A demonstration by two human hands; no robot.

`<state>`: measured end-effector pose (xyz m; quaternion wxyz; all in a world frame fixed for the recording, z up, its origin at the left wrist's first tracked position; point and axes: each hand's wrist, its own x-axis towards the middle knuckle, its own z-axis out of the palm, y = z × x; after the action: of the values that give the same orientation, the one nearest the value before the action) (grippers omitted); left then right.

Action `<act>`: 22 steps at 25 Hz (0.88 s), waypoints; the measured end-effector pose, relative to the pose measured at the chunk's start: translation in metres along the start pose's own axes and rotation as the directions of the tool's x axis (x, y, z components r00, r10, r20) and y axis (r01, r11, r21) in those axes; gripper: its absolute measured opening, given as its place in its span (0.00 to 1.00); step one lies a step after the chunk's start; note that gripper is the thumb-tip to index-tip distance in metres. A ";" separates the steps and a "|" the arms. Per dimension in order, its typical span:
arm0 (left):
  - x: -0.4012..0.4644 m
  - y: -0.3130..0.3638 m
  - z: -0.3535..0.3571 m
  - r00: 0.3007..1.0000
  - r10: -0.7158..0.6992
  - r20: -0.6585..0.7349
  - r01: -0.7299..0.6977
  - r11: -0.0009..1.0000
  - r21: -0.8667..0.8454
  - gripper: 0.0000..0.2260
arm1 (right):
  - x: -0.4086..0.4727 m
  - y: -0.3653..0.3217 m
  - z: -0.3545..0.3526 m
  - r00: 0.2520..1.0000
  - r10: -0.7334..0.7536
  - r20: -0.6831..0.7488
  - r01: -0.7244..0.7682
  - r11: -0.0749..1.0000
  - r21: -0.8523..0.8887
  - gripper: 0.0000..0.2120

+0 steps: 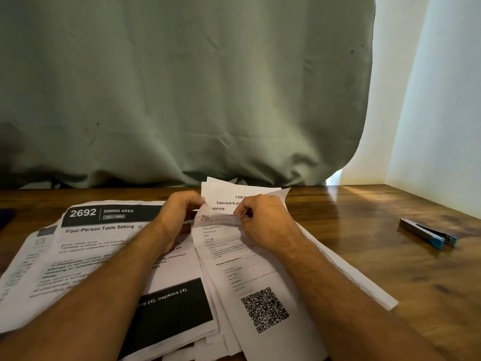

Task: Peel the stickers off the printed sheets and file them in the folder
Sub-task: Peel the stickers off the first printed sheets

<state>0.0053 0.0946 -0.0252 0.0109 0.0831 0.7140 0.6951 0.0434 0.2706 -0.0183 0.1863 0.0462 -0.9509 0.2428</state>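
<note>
Both hands pinching folded top of QR-code sheet (260, 282): left hand (179, 212) gripping left edge, right hand (263, 222) gripping right; sheet lying atop paper pile (104, 256), stapler (429, 234) well right of it

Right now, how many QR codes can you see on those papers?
1. The QR code is printed low on the sheet under the right hand. Others may be hidden beneath the overlapping papers and arms.

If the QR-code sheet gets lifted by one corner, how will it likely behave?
Probably floppy: the QR-code sheet is thin paper, already bent where both hands pinch its top. Likely light, and it may slide, since it lies loose on other printed sheets.
</note>
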 end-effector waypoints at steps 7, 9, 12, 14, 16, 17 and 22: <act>0.004 0.002 0.011 0.947 0.211 -0.241 -0.201 0.977 0.065 0.17 | -0.001 0.005 0.004 0.998 0.015 -0.053 -0.011 0.997 0.075 0.11; 0.005 0.003 0.009 0.943 0.191 -0.272 -0.178 0.981 0.073 0.12 | 0.000 0.006 0.004 0.998 0.032 -0.063 -0.028 0.997 0.066 0.12; 0.004 0.002 0.009 0.950 0.152 -0.273 -0.133 0.987 0.086 0.05 | -0.001 0.009 -0.001 0.996 0.060 -0.071 -0.054 0.996 0.073 0.11; 0.004 0.001 0.008 0.945 0.155 -0.287 -0.135 0.987 0.088 0.03 | -0.002 0.009 -0.006 0.994 0.062 -0.090 -0.054 0.995 0.080 0.11; 0.006 0.000 0.006 0.941 0.153 -0.301 -0.138 0.988 0.069 0.03 | -0.004 0.008 -0.010 0.992 0.060 -0.110 -0.050 0.994 0.094 0.11; 0.006 0.000 0.006 0.943 0.148 -0.299 -0.144 0.989 0.036 0.03 | -0.005 0.008 -0.012 0.991 0.056 -0.120 -0.044 0.994 0.099 0.11; -0.001 0.002 0.010 0.951 0.153 -0.267 -0.159 0.987 0.000 0.04 | -0.005 0.006 -0.012 0.988 0.022 -0.153 -0.008 0.996 0.094 0.10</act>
<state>0.0081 0.1043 -0.0233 -0.1393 0.0449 0.6928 0.7061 0.0512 0.2816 -0.0134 0.2551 0.0288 -0.9215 0.2913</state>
